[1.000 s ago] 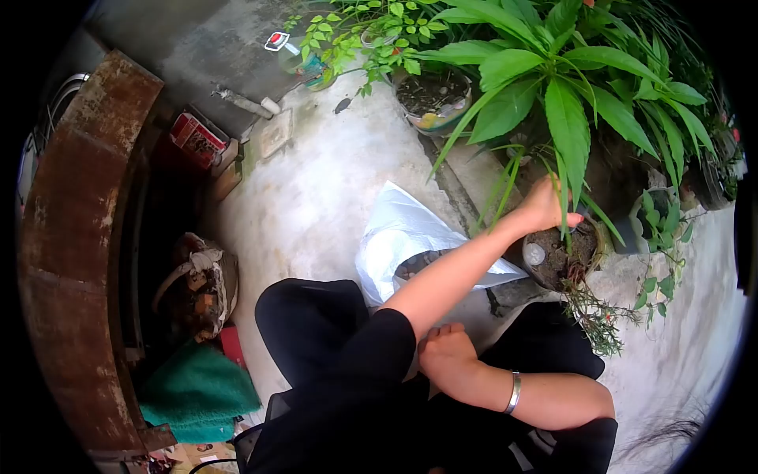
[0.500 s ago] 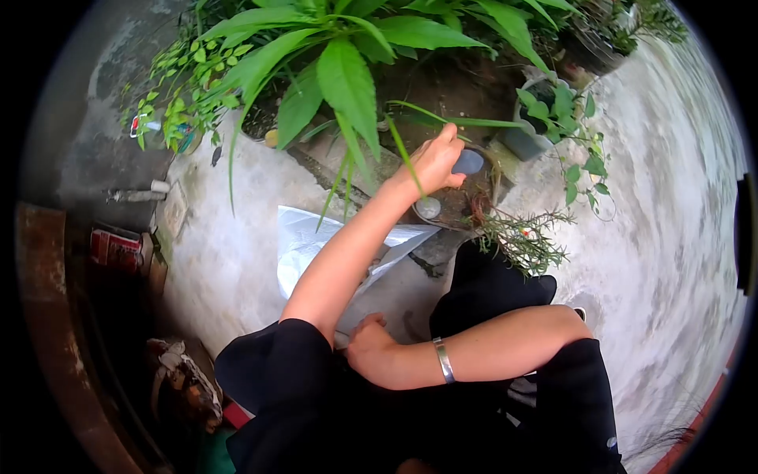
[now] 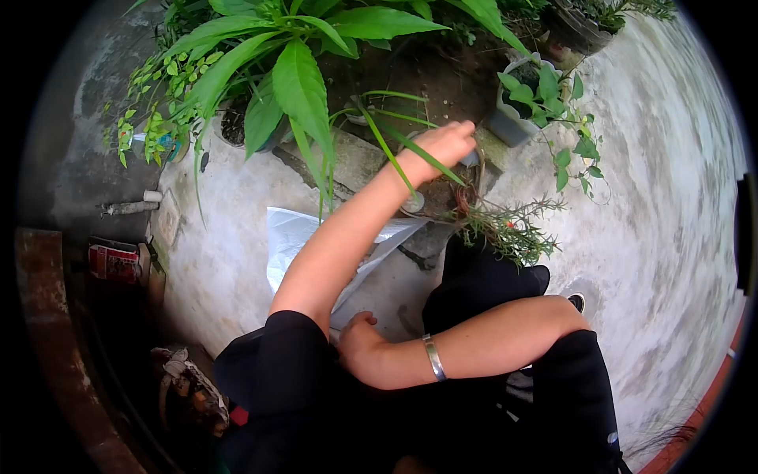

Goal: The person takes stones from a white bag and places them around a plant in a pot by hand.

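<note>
My left hand is reached out over a round soil-filled pot, its fingers curled together; whatever they grip is hidden. A translucent bluish piece shows beside its fingertips, and a clear round piece lies under the wrist. Long narrow leaves cross that wrist. My right hand, below a silver bracelet, is closed low between my knees, its contents out of sight. A silvery-white bag lies on the ground, partly behind my left forearm. Thin-leaved sprigs hang from the pot's right side.
A large leafy plant spreads across the top. At upper right stands a grey pot with a trailing vine. On the left are a red box, a white pipe end, a rusty brown panel and a worn bag.
The view has swung right, so the plants and bag sit further left. My left hand has stayed over the pot and shifted slightly across it; my right hand remains closed and low.
</note>
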`<action>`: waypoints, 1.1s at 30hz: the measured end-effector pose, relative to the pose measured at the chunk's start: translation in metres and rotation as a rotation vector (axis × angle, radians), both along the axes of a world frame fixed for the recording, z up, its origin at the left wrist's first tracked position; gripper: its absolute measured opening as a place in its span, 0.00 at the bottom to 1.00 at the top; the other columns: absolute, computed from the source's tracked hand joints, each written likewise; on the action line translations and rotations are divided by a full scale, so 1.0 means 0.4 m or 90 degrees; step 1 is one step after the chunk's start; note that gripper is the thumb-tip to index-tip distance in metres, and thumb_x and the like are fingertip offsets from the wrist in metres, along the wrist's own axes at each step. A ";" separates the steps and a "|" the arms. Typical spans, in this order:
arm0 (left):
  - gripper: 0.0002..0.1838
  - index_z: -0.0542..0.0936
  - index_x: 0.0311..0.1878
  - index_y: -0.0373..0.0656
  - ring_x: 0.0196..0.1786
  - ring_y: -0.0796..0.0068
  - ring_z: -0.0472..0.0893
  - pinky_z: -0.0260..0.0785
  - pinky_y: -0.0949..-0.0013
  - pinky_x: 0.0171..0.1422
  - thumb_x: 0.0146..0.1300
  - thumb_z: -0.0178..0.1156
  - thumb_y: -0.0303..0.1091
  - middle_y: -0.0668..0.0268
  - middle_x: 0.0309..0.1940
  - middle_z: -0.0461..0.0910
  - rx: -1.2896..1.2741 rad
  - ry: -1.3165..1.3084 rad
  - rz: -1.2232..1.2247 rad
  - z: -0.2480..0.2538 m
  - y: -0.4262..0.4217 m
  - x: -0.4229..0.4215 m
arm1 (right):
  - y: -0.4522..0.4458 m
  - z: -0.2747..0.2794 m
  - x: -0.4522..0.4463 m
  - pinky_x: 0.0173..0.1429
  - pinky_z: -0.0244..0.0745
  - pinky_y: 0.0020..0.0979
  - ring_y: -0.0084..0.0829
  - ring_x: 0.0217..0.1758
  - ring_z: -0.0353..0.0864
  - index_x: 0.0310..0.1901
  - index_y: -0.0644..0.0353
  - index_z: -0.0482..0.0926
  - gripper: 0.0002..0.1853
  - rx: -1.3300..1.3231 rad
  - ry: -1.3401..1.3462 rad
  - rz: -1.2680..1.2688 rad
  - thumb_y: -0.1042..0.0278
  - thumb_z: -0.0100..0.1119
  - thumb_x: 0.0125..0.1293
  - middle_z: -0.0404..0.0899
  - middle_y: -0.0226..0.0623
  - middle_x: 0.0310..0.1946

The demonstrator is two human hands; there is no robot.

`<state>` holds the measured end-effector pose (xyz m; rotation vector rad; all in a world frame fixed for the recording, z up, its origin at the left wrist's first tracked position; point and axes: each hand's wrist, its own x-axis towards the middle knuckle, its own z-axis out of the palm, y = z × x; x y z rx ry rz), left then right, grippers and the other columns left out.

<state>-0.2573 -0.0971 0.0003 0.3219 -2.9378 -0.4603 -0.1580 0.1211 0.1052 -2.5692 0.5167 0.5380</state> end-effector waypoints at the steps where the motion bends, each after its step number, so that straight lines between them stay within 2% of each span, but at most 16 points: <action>1: 0.16 0.76 0.39 0.38 0.44 0.56 0.76 0.72 0.60 0.44 0.43 0.61 0.20 0.58 0.39 0.71 0.021 0.070 0.003 -0.005 -0.026 0.012 | 0.003 0.000 0.002 0.43 0.70 0.47 0.42 0.43 0.78 0.42 0.53 0.83 0.13 -0.007 0.012 -0.009 0.68 0.51 0.58 0.81 0.40 0.40; 3: 0.14 0.78 0.39 0.38 0.41 0.56 0.77 0.72 0.61 0.43 0.45 0.62 0.21 0.58 0.35 0.75 0.017 0.092 0.083 0.018 -0.064 0.048 | 0.005 0.004 -0.002 0.44 0.70 0.47 0.42 0.43 0.78 0.42 0.53 0.83 0.13 -0.010 0.019 -0.023 0.68 0.52 0.57 0.81 0.40 0.40; 5: 0.10 0.80 0.36 0.39 0.39 0.56 0.78 0.72 0.62 0.43 0.46 0.62 0.21 0.59 0.32 0.78 0.099 0.123 0.168 0.041 -0.062 0.078 | 0.002 0.011 -0.013 0.44 0.70 0.48 0.42 0.44 0.78 0.41 0.54 0.83 0.12 -0.005 0.008 -0.029 0.68 0.53 0.57 0.81 0.40 0.40; 11: 0.06 0.80 0.31 0.40 0.43 0.60 0.77 0.72 0.63 0.44 0.47 0.63 0.26 0.61 0.33 0.78 0.029 0.002 0.129 0.018 -0.001 0.052 | 0.006 0.010 -0.017 0.45 0.70 0.48 0.42 0.44 0.78 0.41 0.55 0.83 0.13 -0.011 0.007 -0.017 0.68 0.53 0.57 0.81 0.39 0.41; 13: 0.06 0.79 0.29 0.40 0.43 0.59 0.77 0.73 0.61 0.43 0.45 0.63 0.27 0.61 0.31 0.76 -0.070 -0.021 0.128 -0.006 0.007 0.035 | 0.007 0.002 -0.010 0.45 0.70 0.48 0.42 0.44 0.78 0.42 0.55 0.83 0.13 -0.010 0.009 -0.019 0.68 0.53 0.57 0.81 0.39 0.41; 17: 0.01 0.76 0.25 0.40 0.38 0.55 0.78 0.73 0.57 0.38 0.47 0.57 0.26 0.60 0.30 0.74 -0.044 -0.015 0.147 -0.002 0.029 0.018 | 0.001 0.012 -0.014 0.45 0.70 0.48 0.42 0.44 0.78 0.43 0.54 0.83 0.13 -0.008 0.029 -0.010 0.67 0.53 0.57 0.81 0.39 0.42; 20: 0.04 0.78 0.24 0.41 0.41 0.57 0.79 0.76 0.59 0.41 0.46 0.54 0.24 0.59 0.32 0.75 -0.020 -0.017 0.134 0.015 0.042 0.019 | -0.005 0.012 -0.017 0.45 0.70 0.48 0.42 0.44 0.78 0.43 0.54 0.82 0.13 0.004 0.024 -0.005 0.67 0.52 0.58 0.80 0.39 0.43; 24: 0.03 0.78 0.24 0.40 0.40 0.56 0.80 0.76 0.59 0.40 0.46 0.54 0.24 0.59 0.33 0.75 -0.008 -0.023 0.137 0.014 0.034 0.013 | 0.004 0.004 -0.013 0.44 0.70 0.48 0.41 0.45 0.78 0.44 0.53 0.82 0.13 0.000 0.012 -0.006 0.68 0.52 0.58 0.80 0.38 0.43; 27: 0.04 0.77 0.27 0.40 0.39 0.54 0.79 0.73 0.55 0.40 0.48 0.54 0.24 0.58 0.33 0.74 0.012 -0.015 0.138 0.006 0.031 0.008 | 0.003 0.005 -0.010 0.44 0.70 0.48 0.40 0.44 0.78 0.44 0.53 0.82 0.14 -0.023 0.011 -0.025 0.69 0.51 0.58 0.80 0.37 0.43; 29: 0.06 0.79 0.29 0.41 0.41 0.53 0.79 0.73 0.54 0.43 0.48 0.54 0.25 0.58 0.34 0.74 -0.001 -0.052 0.137 0.005 0.027 0.003 | -0.006 0.005 -0.012 0.43 0.70 0.48 0.39 0.44 0.78 0.45 0.52 0.81 0.14 0.026 -0.003 -0.039 0.70 0.51 0.58 0.80 0.36 0.43; 31: 0.10 0.81 0.32 0.42 0.42 0.53 0.79 0.73 0.56 0.45 0.47 0.54 0.22 0.58 0.36 0.77 0.000 -0.075 0.157 0.005 0.013 0.000 | -0.006 0.006 -0.015 0.42 0.70 0.48 0.39 0.44 0.78 0.45 0.52 0.81 0.14 0.025 -0.005 -0.036 0.70 0.51 0.58 0.80 0.36 0.42; 33: 0.14 0.82 0.36 0.42 0.44 0.54 0.79 0.73 0.59 0.48 0.45 0.55 0.20 0.58 0.38 0.79 0.081 -0.046 0.158 0.012 0.004 0.009 | 0.000 0.005 -0.018 0.42 0.70 0.47 0.39 0.44 0.78 0.45 0.52 0.81 0.14 0.027 -0.006 -0.031 0.70 0.51 0.58 0.80 0.37 0.42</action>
